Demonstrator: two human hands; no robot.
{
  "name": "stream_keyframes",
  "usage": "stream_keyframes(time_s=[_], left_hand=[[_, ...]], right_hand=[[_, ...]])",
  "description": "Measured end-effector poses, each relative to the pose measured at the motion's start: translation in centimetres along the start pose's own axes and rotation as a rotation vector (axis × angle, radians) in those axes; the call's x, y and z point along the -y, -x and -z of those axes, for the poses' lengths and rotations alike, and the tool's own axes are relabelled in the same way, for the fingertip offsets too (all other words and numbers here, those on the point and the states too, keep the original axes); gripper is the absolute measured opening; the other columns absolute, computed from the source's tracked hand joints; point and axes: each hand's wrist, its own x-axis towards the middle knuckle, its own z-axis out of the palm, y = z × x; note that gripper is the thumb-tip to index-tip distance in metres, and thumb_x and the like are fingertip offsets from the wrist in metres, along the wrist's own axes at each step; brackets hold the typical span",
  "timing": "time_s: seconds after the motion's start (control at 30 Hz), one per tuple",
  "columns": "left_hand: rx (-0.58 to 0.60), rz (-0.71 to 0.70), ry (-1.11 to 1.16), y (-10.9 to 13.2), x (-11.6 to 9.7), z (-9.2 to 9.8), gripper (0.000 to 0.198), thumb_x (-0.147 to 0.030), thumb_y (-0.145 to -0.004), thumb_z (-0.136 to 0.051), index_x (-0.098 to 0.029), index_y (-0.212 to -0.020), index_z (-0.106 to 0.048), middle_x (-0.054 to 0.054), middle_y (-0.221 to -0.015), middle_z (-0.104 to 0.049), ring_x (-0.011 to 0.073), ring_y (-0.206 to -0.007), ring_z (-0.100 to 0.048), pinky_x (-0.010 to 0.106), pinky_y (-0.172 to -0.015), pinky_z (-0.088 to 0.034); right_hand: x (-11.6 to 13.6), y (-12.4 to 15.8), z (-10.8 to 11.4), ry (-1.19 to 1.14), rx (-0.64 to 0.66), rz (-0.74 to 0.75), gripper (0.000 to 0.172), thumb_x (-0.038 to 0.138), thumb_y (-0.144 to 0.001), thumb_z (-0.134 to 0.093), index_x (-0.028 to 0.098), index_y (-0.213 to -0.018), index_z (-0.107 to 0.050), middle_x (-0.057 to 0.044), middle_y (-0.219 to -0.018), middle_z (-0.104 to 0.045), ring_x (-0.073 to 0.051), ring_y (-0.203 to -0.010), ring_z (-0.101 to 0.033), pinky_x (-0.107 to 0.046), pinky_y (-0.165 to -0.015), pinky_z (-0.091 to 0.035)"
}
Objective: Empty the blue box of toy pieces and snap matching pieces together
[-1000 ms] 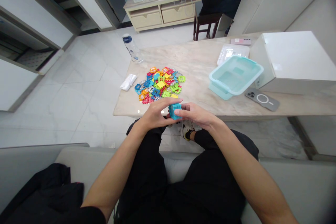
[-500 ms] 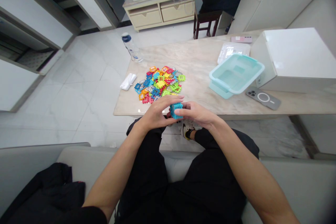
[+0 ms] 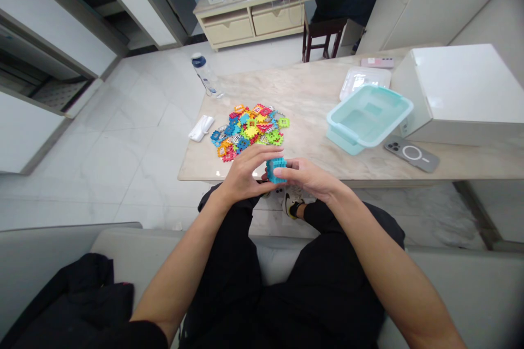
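Observation:
Both hands hold a small blue cube (image 3: pixel 276 170) built of toothed plastic tiles, just above the near edge of the marble table (image 3: pixel 311 103). My left hand (image 3: pixel 245 174) wraps its left side, fingers curled over the top. My right hand (image 3: pixel 309 177) pinches its right side. A heap of coloured toothed tiles (image 3: pixel 249 130) lies on the table right behind the hands.
A pale teal tub (image 3: pixel 368 117) sits right of the heap, with a clear lid (image 3: pixel 362 77) behind it, a phone (image 3: pixel 411 154) and a large white box (image 3: pixel 462 92). A water bottle (image 3: pixel 207 75) and a white pouch (image 3: pixel 200 127) are at the left. Someone in dark clothes sits on a stool (image 3: pixel 323 32).
The hands and cube have stayed at the table's edge; my left fingers have shifted slightly over the cube's top. The view has moved a little.

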Motion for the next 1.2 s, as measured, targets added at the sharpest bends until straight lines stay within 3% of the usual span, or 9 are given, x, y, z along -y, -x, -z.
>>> stream_keyframes(time_s=[0.5,0.77,1.0,1.2], left_hand=[[-0.055,-0.011,-0.078,0.04,-0.05,0.03,0.053,-0.041,-0.089,-0.093,-0.027,-0.136,-0.074,0.013,-0.137,-0.082,0.0315,-0.125,-0.078,0.049,-0.108,-0.06],[-0.074,-0.064,-0.081,0.0,0.14,0.01,0.056,-0.04,-0.089,-0.094,-0.027,-0.139,-0.073,0.013,-0.136,-0.082,0.031,-0.125,-0.079,0.051,-0.112,-0.056],[-0.057,-0.07,-0.074,0.09,0.22,0.01,0.059,-0.043,-0.088,-0.096,-0.028,-0.141,-0.073,0.012,-0.134,-0.083,0.0307,-0.124,-0.079,0.051,-0.111,-0.057],[-0.047,-0.068,-0.081,0.12,0.18,0.01,0.058,-0.039,-0.089,-0.094,-0.029,-0.142,-0.072,0.012,-0.135,-0.083,0.0303,-0.125,-0.079,0.051,-0.111,-0.056]], right_hand=[[0.04,0.49,0.54,-0.01,0.091,0.04,0.052,0.068,-0.094,-0.084,0.025,-0.122,-0.085,-0.009,-0.123,-0.085,-0.026,-0.115,-0.079,-0.041,-0.108,-0.06],[0.21,0.33,0.4,-0.013,0.061,0.03,0.049,0.063,-0.084,-0.094,0.021,-0.108,-0.086,-0.008,-0.114,-0.085,-0.024,-0.107,-0.079,-0.039,-0.104,-0.06],[0.33,0.49,0.4,-0.029,0.085,0.022,0.045,0.059,-0.086,-0.094,0.021,-0.111,-0.086,-0.008,-0.113,-0.085,-0.025,-0.11,-0.079,-0.039,-0.106,-0.061],[0.23,0.41,0.46,-0.022,0.077,0.026,0.041,0.057,-0.086,-0.094,0.021,-0.102,-0.085,-0.006,-0.107,-0.084,-0.023,-0.103,-0.077,-0.04,-0.104,-0.061]])
